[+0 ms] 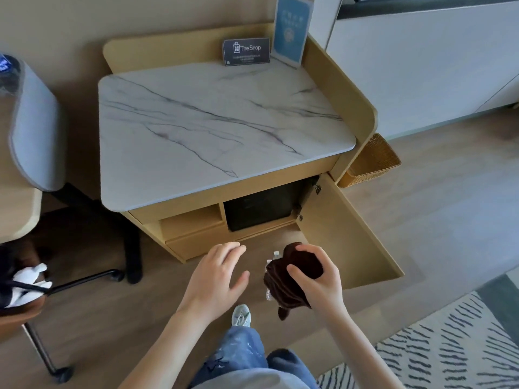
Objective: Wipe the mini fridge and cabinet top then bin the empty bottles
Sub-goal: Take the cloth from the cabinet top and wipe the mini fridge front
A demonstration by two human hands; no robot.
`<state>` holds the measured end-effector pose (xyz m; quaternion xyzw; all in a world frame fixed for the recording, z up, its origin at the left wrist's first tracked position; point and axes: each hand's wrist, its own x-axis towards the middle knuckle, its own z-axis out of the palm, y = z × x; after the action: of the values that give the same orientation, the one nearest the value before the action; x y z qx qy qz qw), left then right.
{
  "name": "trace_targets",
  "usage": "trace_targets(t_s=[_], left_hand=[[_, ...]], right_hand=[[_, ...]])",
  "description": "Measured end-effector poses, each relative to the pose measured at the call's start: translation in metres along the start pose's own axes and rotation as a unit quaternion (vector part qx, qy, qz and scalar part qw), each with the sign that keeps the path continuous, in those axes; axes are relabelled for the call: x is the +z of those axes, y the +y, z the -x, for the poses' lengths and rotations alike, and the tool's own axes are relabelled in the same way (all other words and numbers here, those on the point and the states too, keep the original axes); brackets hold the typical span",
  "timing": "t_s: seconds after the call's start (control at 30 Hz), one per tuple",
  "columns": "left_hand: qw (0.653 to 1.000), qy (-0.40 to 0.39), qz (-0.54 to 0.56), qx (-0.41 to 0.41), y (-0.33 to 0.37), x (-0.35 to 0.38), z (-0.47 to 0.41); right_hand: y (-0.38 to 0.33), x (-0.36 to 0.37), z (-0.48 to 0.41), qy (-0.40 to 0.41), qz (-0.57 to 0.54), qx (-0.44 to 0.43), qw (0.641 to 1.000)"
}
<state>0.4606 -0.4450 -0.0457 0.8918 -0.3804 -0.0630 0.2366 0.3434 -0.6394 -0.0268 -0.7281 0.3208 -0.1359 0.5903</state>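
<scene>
So, right hand [317, 279]: my fingers and thumb are curled round the bunched brown cloth [292, 287], low in front of the open cabinet door [351, 240].
Left hand [217, 272]: fingers spread and relaxed, holding nothing, just beside the right but apart from it.
Bottles [276, 255]: two clear ones peek out behind the cloth on its left side. I seem to carry them with it, though the cloth hides the grip.
Bottle direction: white caps point up and away from me, toward the mini fridge [261, 211]. The long axis runs from caps to bases, close to upright.
Done, as I judge: no bottles stand on the cabinet top [213, 127]. I cannot tell whether it or the fridge is wiped.
Left: binning the bottles, likely in the wicker basket [373, 161] by the cabinet's right side.
Back edge: a dark card [246, 51] and a blue card [290, 32] stand at the rear right corner.
</scene>
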Motion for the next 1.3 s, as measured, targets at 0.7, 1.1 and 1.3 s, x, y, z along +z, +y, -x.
trace_targets(t_s=[0.7,1.1,1.3], left_hand=[[0.986,0.024,-0.036,-0.161,0.084,0.093,-0.077],[0.986,0.044,-0.027,-0.16,0.065,0.14,-0.131],[0.986,0.057,-0.056,-0.15,-0.039,0.252,-0.166]], right_hand=[[0.039,-0.088,-0.146,-0.159,0.042,-0.003,0.986],[0.09,-0.079,-0.209,-0.143,0.039,-0.007,0.989],[0.215,-0.01,-0.277,-0.123,0.013,-0.01,0.992]])
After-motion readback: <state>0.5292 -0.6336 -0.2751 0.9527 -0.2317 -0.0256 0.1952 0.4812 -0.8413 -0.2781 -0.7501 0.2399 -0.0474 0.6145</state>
